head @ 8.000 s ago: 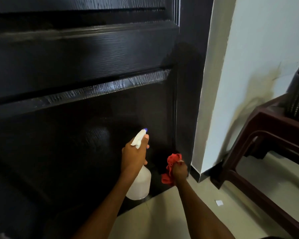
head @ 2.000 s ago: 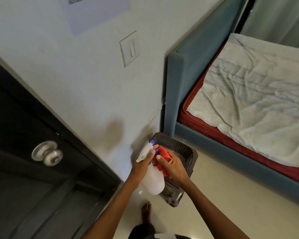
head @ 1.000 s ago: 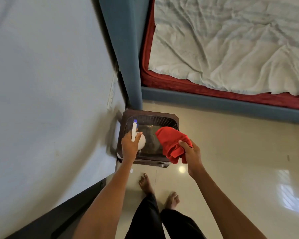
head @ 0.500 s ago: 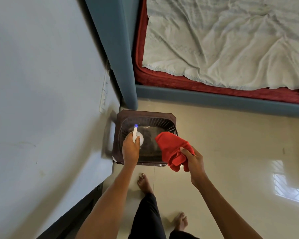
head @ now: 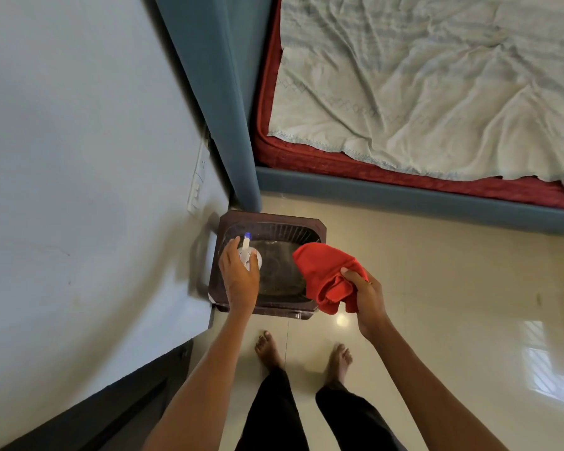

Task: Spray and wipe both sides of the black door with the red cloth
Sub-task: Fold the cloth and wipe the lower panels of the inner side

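My left hand (head: 239, 278) holds the white spray bottle (head: 248, 255) by its neck, down on the seat of a brown plastic stool (head: 310, 227). The bottle's blue-tipped nozzle points away from me. My right hand (head: 366, 299) grips the bunched red cloth (head: 323, 273), which hangs over the stool's right side. Only a dark strip of the black door (head: 105, 408) shows at the bottom left, behind my left arm.
A pale wall (head: 79, 157) fills the left, with a socket plate (head: 197, 183) near the stool. A blue-framed bed (head: 404, 193) with a red mattress and a white sheet lies ahead and to the right. My bare feet (head: 267, 349) stand on the glossy tiled floor (head: 453, 288).
I have turned from the door to the stool by the bed. My left hand has lowered the bottle onto the stool seat; my right hand keeps the cloth beside it.
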Demonstrator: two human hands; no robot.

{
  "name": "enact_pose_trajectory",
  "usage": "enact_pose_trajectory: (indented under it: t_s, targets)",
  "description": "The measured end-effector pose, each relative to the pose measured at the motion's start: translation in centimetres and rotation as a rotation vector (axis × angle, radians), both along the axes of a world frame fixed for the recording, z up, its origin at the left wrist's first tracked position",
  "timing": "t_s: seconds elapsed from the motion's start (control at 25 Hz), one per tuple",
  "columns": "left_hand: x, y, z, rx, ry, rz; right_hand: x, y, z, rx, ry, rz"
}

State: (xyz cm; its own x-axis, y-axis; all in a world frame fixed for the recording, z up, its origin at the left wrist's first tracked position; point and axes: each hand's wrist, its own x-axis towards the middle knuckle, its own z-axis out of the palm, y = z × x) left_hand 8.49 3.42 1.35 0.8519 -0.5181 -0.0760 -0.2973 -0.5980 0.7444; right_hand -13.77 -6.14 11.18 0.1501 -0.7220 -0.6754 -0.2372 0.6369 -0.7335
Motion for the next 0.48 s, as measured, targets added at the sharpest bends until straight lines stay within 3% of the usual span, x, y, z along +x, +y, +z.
enact_pose_trajectory:
  t_s: [0.08,0.2,0.28,0.4,0.48]
  targets:
    - [-2.3,0.5,2.2,-0.103,0.092,-0.070,-0.5,-1.5,1.5,0.037,-0.063,0.000]
    - [-5.8,-0.2,6.0,-0.115,0.741,-0.037,-1.5,-4.0,3.9,0.118,-0.204,0.055]
    - [-7.5,-1.4,8.7,-0.186,1.007,0.006,-2.4,-5.4,4.9,0.120,-0.278,0.148]
    - [-10.2,-3.6,12.7,-0.352,1.142,0.021,-4.1,-6.8,5.8,0.091,-0.336,0.349]
    - [-11.5,-4.9,14.5,-0.430,1.073,0.082,-5.5,-7.5,5.5,0.037,-0.330,0.488]
